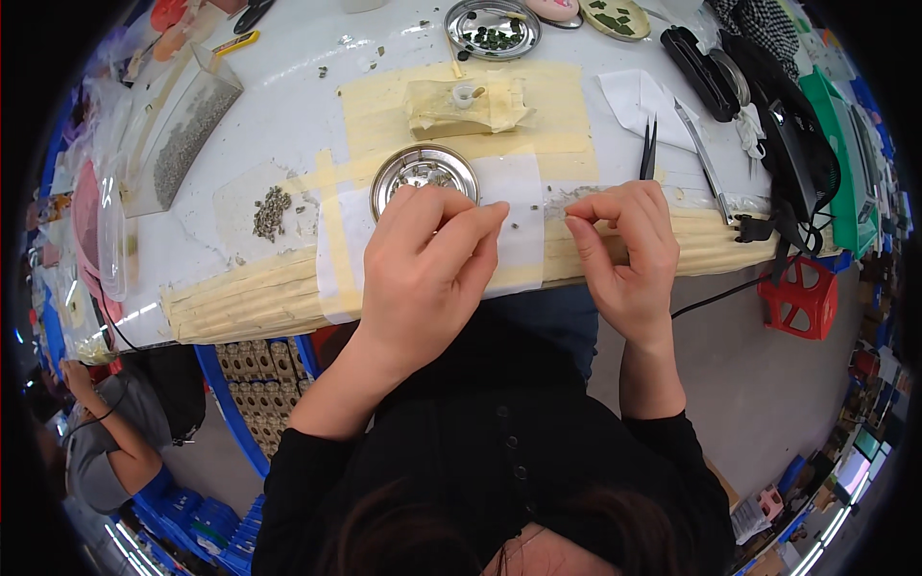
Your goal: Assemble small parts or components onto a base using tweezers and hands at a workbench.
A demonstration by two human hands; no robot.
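My left hand (432, 254) is held over the white paper (523, 182) at the table's near edge, thumb and fingertips pinched together. My right hand (629, 245) hovers to its right, apart from it, with thumb and forefinger tips close together. Whatever either pinch holds is too small to make out. Just beyond my left hand sits a round metal dish (382, 173) with small grey pieces in it, partly hidden by my fingers. A few tiny dark bits lie on the paper between my hands. Left of the dish is a small pile of grey pieces (272, 213).
Behind the dish is a tape-covered block (451, 115) bearing a small clear cup (467, 96). Black tweezers (650, 149) and longer metal tweezers (704, 158) lie right. A clear bin of grey pieces (187, 134) stands left. Farther back is a plate of green pieces (493, 36).
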